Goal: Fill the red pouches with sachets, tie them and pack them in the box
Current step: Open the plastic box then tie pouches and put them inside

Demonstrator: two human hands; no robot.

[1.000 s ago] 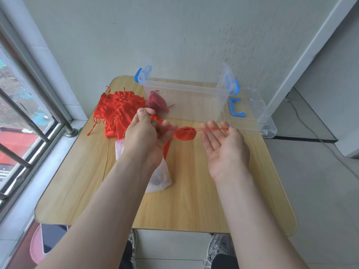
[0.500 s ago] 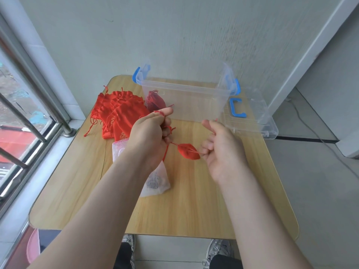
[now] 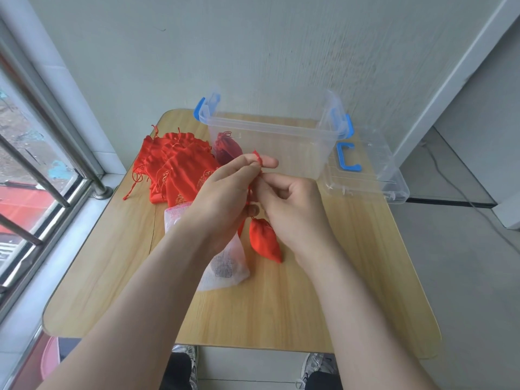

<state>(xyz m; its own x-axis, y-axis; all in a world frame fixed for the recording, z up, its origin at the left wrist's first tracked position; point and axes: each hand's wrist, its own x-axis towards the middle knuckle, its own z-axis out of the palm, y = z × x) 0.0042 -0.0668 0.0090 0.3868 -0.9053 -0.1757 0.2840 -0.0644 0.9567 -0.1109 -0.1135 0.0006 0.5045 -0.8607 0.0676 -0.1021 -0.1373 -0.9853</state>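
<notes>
Two hands meet above the middle of the tabletop [image 3: 365,291], both working the red cord [image 3: 257,158] of one filled pouch [image 3: 265,241]. The left hand [image 3: 222,198] pinches the upper end of the cord between thumb and fingers [image 3: 268,162], with a short tuft sticking up past the fingertips. The right hand [image 3: 295,209] is curled, its fingers closed on the same cord just below the left fingertips. The filled pouch hangs from the cord under both hands, its neck drawn tight; whether its lower tip touches the wood cannot be told.

Beyond the left fingers and off to their left lies a heap of flat red pouches [image 3: 177,161] with loose strings. Under the left wrist sits a white mesh bag [image 3: 225,271] with dark contents showing through. Straight past the fingertips stands a clear box [image 3: 281,130] with blue clips, and one dark red pouch [image 3: 226,149] rests inside at its left end. To the right of the right fingers lies the clear lid [image 3: 377,181] with a blue handle [image 3: 347,160].
</notes>
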